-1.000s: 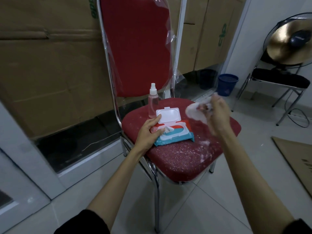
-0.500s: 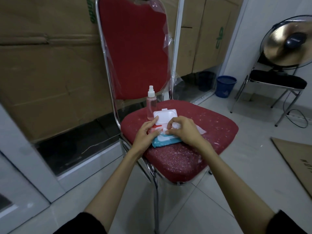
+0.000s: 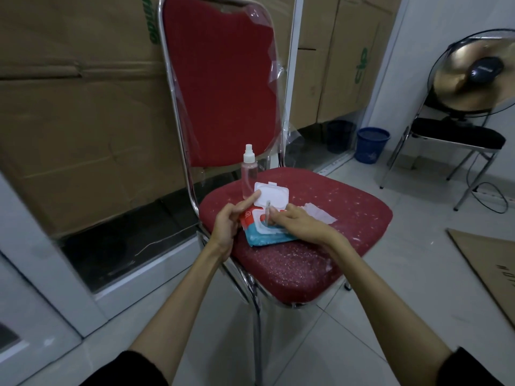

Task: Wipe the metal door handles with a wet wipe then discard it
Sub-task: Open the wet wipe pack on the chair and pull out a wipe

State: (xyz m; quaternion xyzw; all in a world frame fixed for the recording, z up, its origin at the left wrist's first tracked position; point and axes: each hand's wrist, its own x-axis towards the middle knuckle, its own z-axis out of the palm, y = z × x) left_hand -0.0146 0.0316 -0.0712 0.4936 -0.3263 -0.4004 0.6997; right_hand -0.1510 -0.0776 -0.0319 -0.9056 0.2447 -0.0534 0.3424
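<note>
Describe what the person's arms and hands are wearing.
Both forearms are bare, with dark, black-looking sleeves pushed up near the elbows at the bottom of the view. The left hand and right hand wear no gloves; no rings, watch or bracelets show.

Green logo lettering on cardboard boxes (image 3: 83, 121), too cropped to read

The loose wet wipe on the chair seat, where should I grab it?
Pinch the wet wipe at its free right corner, coming from above. It lies flat on the red chair seat, and the right hand covers its left end.
</note>
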